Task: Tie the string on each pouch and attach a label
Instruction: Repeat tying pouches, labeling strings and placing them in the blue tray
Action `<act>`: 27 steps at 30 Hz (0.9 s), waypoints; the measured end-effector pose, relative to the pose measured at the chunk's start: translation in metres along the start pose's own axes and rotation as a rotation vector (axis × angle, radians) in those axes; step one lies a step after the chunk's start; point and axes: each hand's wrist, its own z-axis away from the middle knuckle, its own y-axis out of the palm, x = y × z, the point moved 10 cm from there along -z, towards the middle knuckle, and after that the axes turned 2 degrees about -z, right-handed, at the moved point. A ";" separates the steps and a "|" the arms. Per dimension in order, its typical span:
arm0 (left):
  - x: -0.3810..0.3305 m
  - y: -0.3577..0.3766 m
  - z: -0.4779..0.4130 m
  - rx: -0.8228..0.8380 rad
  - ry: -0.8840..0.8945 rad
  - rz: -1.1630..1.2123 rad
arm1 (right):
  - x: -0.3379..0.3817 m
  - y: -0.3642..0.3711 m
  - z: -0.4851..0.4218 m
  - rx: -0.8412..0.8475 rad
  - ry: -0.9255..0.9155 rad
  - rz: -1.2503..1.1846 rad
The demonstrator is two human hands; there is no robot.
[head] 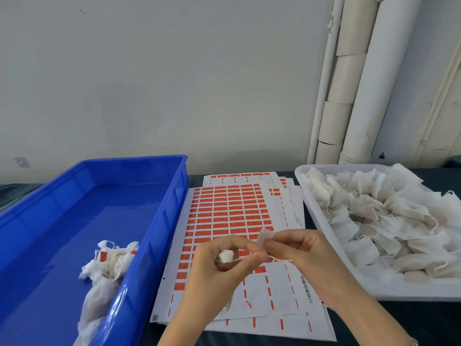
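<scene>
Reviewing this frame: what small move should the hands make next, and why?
Probably fold the label over the string and pinch it closed. The left hand grips the pouch by its gathered neck, and its string runs across to the right hand, which pinches a peeled label just above that string, seemingly not yet stuck on. The labelled pouches in the blue crate carry such tags.

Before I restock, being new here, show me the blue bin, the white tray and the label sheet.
blue bin [161, 218]: head view, inner right wall.
white tray [411, 293]: head view, near rim.
label sheet [224, 208]: head view, orange labels mid-sheet.
</scene>
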 end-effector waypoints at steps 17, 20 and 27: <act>0.015 -0.014 -0.003 -0.175 -0.067 -0.064 | 0.007 0.002 0.005 0.015 -0.011 0.034; 0.015 -0.013 -0.003 -0.152 -0.074 -0.132 | 0.012 0.002 0.005 0.040 -0.047 0.070; 0.024 -0.021 0.002 -0.274 -0.150 -0.112 | 0.011 0.009 0.004 0.150 -0.027 -0.032</act>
